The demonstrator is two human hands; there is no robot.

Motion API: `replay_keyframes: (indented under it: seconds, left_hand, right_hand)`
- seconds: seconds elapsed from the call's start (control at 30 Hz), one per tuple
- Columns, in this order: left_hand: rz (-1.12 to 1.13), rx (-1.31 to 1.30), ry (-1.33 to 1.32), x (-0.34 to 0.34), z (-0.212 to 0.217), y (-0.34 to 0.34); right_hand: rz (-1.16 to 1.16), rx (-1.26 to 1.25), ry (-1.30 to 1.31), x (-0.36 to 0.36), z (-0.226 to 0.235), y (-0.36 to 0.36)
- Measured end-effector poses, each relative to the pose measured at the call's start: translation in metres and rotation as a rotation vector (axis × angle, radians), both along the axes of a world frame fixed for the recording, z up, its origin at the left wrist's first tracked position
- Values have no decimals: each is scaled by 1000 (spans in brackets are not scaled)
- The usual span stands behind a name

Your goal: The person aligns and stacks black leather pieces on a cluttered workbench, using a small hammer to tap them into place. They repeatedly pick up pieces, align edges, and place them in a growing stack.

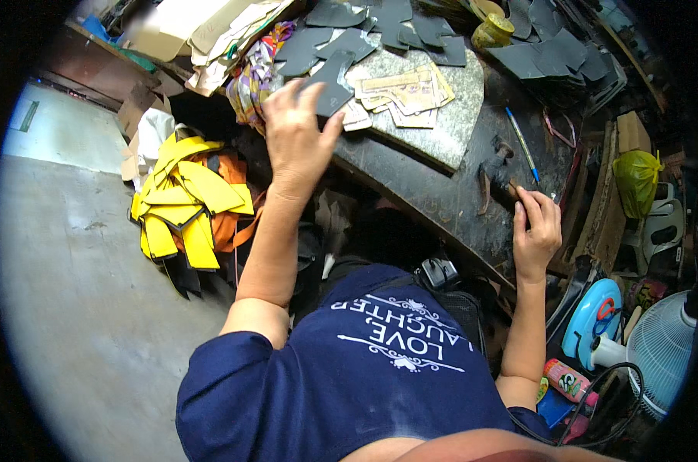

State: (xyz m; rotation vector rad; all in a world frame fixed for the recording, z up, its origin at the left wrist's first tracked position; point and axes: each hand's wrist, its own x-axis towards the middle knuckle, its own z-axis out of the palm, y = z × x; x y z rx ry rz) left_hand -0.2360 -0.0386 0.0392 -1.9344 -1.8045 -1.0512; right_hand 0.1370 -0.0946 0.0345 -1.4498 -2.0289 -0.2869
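Note:
My left hand point(296, 138) is raised at the left end of the dark worktable point(441, 208), fingers spread and thumb apart. Just beyond its fingertips lies a dark grey flat cut piece point(336, 86), reaching onto a speckled stone slab point(464, 115). Whether the fingers touch that piece, I cannot tell. Tan paper-like cut pieces point(410, 88) are stacked on the slab. My right hand point(537, 231) is at the table's near right edge, fingers bent together around the end of something small and brownish, mostly hidden. Close to it are a curved brown strip point(484, 191) and a blue pen point(523, 144).
More dark grey pieces point(395, 23) cover the far side, with another pile point(549, 61) at the far right. A patterned cloth point(249, 88) hangs at the left. Below it sits a heap of yellow pieces point(187, 200). A fan point(661, 350) and a yellow bag point(636, 183) stand right.

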Motion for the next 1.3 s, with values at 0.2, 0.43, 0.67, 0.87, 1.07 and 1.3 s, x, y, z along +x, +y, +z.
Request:
replay_keyframes:
  seconds: [0.2, 0.43, 0.67, 0.87, 1.07, 1.3]
  left_hand:
    - [20, -280, -139, -29, -5, 22]
    - [-58, -255, -288, -19, -1, 26]
    - [-111, -98, -460, -26, 2, 31]
    - [-256, 43, -843, -33, -1, 33]
    - [-172, -161, -403, -15, -11, 31]
    - [-36, -112, -218, -4, 24, 17]
  right_hand:
    - [-16, 12, -6, -2, 4, 0]
    - [-21, 13, 14, -4, 7, 0]
    - [-15, 15, 20, -3, 8, 0]
    - [-4, 0, 23, -1, 4, 0]
    - [1, -5, 21, 1, 4, 3]
    - [2, -10, 27, 0, 3, 4]
